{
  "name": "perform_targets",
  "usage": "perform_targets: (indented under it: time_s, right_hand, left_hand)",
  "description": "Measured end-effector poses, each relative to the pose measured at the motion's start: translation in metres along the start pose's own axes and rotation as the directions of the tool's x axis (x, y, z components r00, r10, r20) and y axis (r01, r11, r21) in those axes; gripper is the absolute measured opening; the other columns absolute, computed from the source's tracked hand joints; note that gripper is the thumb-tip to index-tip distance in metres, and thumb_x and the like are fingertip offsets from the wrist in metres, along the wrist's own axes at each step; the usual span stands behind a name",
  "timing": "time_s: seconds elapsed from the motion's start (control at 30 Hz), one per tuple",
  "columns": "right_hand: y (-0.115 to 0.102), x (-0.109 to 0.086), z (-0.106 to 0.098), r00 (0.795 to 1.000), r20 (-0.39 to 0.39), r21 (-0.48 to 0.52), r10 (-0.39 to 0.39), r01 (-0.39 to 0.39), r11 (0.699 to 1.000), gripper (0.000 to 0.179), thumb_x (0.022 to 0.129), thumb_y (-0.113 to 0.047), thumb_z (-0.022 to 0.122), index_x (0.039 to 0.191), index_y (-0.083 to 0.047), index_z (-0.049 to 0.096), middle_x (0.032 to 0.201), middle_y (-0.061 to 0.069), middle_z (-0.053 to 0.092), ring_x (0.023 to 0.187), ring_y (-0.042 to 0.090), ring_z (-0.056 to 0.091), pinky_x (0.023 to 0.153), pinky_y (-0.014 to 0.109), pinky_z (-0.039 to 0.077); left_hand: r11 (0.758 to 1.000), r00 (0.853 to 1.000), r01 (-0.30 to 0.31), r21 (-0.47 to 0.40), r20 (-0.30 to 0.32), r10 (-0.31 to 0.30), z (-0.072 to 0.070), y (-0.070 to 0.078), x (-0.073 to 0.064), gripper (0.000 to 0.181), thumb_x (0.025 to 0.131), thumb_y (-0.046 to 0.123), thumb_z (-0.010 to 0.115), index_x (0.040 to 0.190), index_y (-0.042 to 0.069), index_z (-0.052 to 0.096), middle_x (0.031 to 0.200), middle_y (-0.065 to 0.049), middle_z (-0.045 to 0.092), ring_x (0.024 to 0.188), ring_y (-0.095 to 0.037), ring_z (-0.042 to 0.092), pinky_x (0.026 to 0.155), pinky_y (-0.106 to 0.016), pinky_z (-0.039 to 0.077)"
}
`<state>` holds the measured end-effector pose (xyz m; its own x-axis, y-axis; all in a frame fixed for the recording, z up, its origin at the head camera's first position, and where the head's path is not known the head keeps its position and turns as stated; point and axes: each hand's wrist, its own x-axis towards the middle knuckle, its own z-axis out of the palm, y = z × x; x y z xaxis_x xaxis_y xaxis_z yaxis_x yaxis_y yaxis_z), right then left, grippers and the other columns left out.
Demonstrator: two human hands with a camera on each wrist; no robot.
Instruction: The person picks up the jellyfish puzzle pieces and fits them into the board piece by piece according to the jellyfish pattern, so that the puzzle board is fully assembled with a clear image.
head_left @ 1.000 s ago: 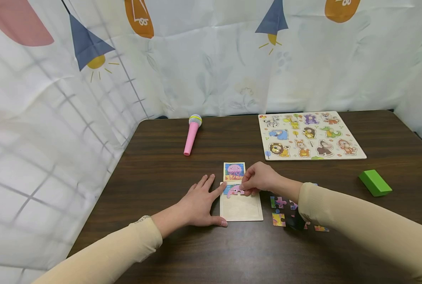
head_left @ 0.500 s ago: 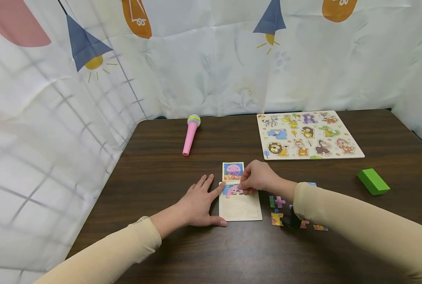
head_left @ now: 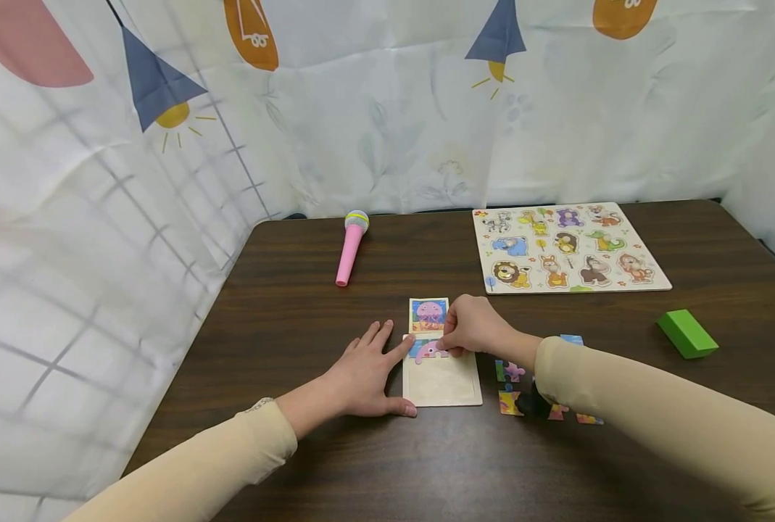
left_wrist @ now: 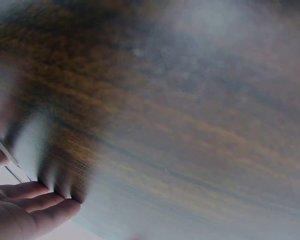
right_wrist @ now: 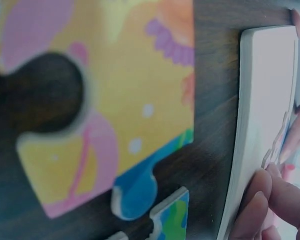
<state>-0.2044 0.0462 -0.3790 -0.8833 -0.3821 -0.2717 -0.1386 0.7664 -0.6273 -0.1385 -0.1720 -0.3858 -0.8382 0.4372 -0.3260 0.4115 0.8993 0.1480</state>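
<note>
A shallow pale wooden puzzle tray lies in the middle of the table, with joined pink and blue jigsaw pieces along its far edge. Spread flat at the tray's left side, my left hand has its index fingertip over the far left corner and its thumb by the near left one. My right hand pinches a jigsaw piece at the tray's far right corner; the fingers hide most of that piece. In the right wrist view, thumb and index finger meet right at the tray's rim. A jellyfish picture card adjoins the tray's far edge.
Loose jigsaw pieces lie right of the tray, partly under my right forearm; a yellow one looms large in the right wrist view. Behind are a pink toy microphone and an animal puzzle board. A green block sits at right.
The right fingers have shifted very slightly at the tray's far right corner, still pinching the jigsaw piece. My left hand stays where it was.
</note>
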Motion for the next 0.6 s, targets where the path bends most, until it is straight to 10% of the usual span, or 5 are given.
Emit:
perform_targets:
  time_s: [0.6]
  right_hand:
    - [0.0037,0.0005,-0.0013,1.000,0.000,-0.023,0.011,-0.011,1.000,0.028,0.084,-0.024,0.086,0.070,-0.009,0.066,0.058,0.003,0.065,0.050,0.012,0.060,0.051,0.022,0.044]
  left_hand:
    - [1.000,1.000,0.007,0.001,0.014,-0.007,-0.0014,0.0014,0.0002,0.107,0.077,0.078,0.069,0.162,0.027,0.030,0.169,-0.020,0.020,0.156,-0.044,0.020,0.118,-0.062,0.033]
